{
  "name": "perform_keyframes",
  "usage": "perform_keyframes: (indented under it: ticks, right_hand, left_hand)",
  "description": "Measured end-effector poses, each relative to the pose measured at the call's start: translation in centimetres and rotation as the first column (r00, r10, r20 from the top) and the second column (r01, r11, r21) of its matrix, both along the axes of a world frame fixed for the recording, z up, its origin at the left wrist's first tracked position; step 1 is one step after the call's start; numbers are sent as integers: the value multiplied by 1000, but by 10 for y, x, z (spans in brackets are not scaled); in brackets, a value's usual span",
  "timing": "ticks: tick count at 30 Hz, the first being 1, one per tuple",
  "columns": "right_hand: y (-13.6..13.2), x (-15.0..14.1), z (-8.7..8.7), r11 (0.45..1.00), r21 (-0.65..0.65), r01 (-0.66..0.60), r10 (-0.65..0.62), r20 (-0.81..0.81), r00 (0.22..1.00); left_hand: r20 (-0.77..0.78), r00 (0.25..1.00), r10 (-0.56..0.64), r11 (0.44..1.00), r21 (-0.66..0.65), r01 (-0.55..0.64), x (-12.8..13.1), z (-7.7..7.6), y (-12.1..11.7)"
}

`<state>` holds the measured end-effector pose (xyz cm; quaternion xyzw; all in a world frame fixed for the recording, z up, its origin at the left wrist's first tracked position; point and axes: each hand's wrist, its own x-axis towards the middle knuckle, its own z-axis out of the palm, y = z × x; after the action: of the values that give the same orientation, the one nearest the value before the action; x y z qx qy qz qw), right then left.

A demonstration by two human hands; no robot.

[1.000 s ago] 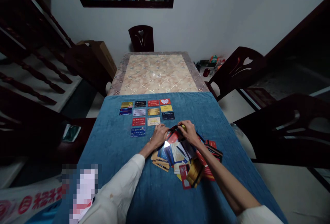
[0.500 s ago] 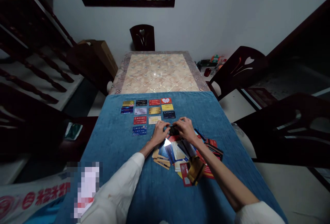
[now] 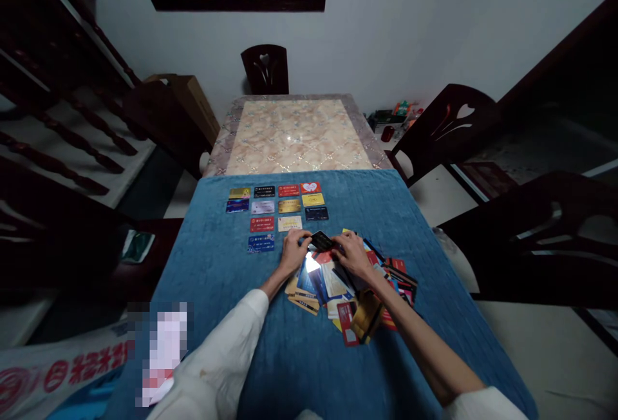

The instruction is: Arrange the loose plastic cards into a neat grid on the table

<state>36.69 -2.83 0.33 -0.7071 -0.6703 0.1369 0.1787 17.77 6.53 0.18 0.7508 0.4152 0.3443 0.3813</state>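
Between my two hands is a black card (image 3: 321,240), tilted above a loose pile of cards. My left hand (image 3: 295,249) pinches its left end, and my right hand (image 3: 351,253) grips its right end. Under and around my right hand lies the pile, with a gold card (image 3: 367,317), a red card (image 3: 347,324) and several tan cards (image 3: 304,303). Beyond my left hand, cards lie flat in columns; among them are a cream card (image 3: 290,223), a dark blue card (image 3: 317,214) and a blue card (image 3: 261,243).
A blue cloth (image 3: 203,278) covers the near part of the table; the patterned tabletop (image 3: 294,133) shows beyond. Dark wooden chairs (image 3: 265,69) stand around it. At the lower left is a white plastic bag with red print (image 3: 62,368).
The black card has turned so that its face shows more. My right hand has shifted slightly lower and right, and my left hand slightly left.
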Motion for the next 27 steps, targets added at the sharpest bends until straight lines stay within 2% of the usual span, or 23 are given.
perform_keyframes:
  ticks: [5, 11, 21, 27]
  right_hand:
    - [-2, -2, -11, 999, 19, 51, -49, -89, 995]
    - [0, -2, -11, 994, 52, 94, -86, -130, 988]
    - [2, -9, 5, 997, 80, -21, 18, 38, 999]
    - [3, -14, 9, 987, 127, -95, 75, 152, 985]
  left_hand:
    - [-9, 1000, 4, 998, -68, -4, -3, -2, -4]
    - [-36, 999, -2, 996, -88, -2, -9, -9, -6]
    - [-74, 997, -35, 999, 23, 37, -20, -16, -10]
    - [-117, 993, -34, 997, 69, 42, -22, -21, -13]
